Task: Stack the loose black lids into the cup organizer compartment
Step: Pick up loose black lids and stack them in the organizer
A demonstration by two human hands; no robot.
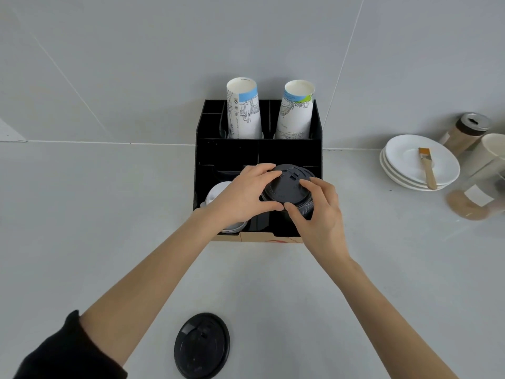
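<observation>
Both hands are closed around one stack of black lids (287,191) at the front right of the cup organizer (203,165). Left hand (243,196) pinches the stack from nine o'clock, thumb under the near rim and fingers over the far edge; right hand (318,214) clamps it from four o'clock, thumb at the near rim and fingertips on top. The stack sits tilted, its top face leaning toward the person, and seems only partly down in its compartment, though the dark interior hides how deep it has gone.

One loose lid (201,345) lies flat on the counter (95,214) at six o'clock, well apart from the organizer, so the task is not finished.

Risks, as I judge them: a tilted stack may catch its rims on the compartment wall and jam, or fan apart if either grip eases early. Pressing down hard could shove the organizer on the cardboard box (257,237) beneath it and rock the two tall paper cup stacks (244,110) at twelve o'clock. White lids (218,194) in the neighbouring compartment at nine o'clock sit under the left wrist and could be knocked.
</observation>
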